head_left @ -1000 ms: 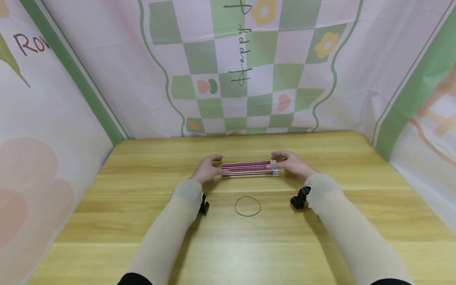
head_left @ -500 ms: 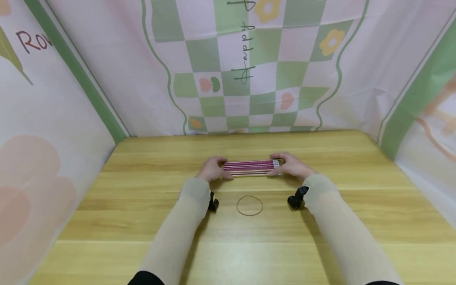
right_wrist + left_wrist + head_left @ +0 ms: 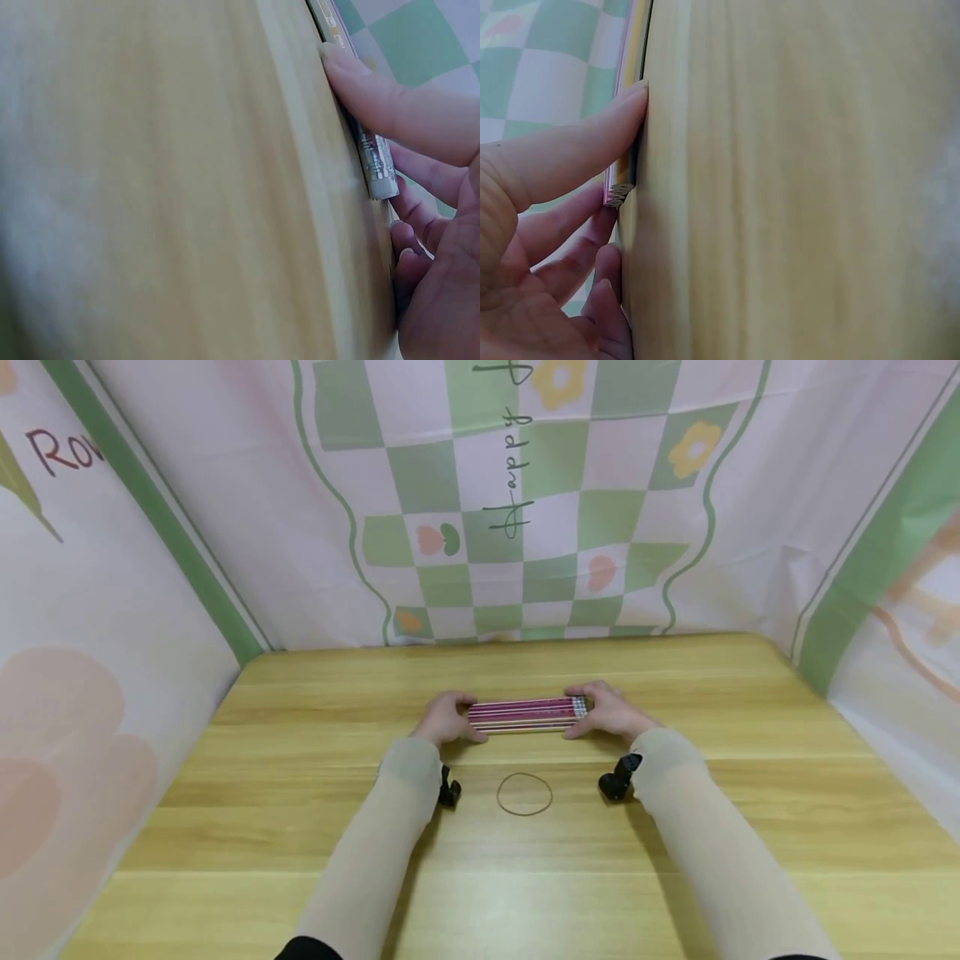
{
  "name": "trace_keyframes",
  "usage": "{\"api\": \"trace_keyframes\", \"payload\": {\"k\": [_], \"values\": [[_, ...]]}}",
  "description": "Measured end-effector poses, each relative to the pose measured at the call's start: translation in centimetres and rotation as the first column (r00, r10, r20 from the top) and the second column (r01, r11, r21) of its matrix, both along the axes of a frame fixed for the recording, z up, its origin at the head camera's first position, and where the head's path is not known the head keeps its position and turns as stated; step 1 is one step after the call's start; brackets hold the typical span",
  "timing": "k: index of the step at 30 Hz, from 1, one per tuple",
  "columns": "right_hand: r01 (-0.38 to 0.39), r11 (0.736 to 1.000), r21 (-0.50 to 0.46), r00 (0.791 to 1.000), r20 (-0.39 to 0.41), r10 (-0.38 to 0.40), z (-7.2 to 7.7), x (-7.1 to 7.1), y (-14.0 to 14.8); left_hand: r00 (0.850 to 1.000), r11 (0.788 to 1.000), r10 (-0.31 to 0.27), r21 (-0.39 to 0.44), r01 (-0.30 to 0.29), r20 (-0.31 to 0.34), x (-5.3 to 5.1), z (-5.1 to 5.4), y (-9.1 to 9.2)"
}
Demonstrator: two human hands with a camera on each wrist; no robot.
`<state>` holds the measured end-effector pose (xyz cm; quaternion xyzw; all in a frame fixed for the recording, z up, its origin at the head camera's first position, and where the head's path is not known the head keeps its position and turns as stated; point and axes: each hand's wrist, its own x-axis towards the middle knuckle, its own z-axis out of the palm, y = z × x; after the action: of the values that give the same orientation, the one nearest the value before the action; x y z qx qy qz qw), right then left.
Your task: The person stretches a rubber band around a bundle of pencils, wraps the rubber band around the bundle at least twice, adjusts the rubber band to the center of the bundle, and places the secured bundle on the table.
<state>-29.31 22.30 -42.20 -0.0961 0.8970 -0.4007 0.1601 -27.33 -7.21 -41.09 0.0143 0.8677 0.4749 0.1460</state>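
L hand (image 3: 447, 720) & R hand (image 3: 609, 712) each grip one end of pencil row (image 3: 517, 716), thumbs nr side; row btwn hands, on/just above table (image 3: 525, 893). Step prob. squaring row; next needs even squeeze. Thin loop (image 3: 498, 794) btwn wrists, untouched.

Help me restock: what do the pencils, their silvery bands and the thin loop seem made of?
Pencils: probably wood under smooth purple and yellow paint, by shape. Silvery bands: likely metal, given their shine. Thin loop: perhaps rubber, brown and slender; finish too small to tell.
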Motion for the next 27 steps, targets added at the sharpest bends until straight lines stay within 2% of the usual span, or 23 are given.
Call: {"api": "trace_keyframes", "payload": {"k": [6, 13, 27], "values": [[0.017, 1.000, 0.003, 1.000, -0.010, -0.017, -0.10, -0.03, -0.10, 1.000, 1.000, 0.002, -0.018, -0.001, 0.011, -0.07, -0.02, 0.11], [0.013, 1.000, 0.023, 0.999, -0.033, -0.012, -0.21, -0.03, -0.11, 1.000, 0.999, -0.023, -0.040, 0.023, -0.016, 0.06, 0.23, 0.08], [-0.010, 1.000, 0.030, 1.000, -0.019, 0.011, -0.08, -0.12, -0.02, 0.999, 0.996, -0.032, -0.080, 0.032, -0.006, -0.26, 0.05, 0.09]]}}
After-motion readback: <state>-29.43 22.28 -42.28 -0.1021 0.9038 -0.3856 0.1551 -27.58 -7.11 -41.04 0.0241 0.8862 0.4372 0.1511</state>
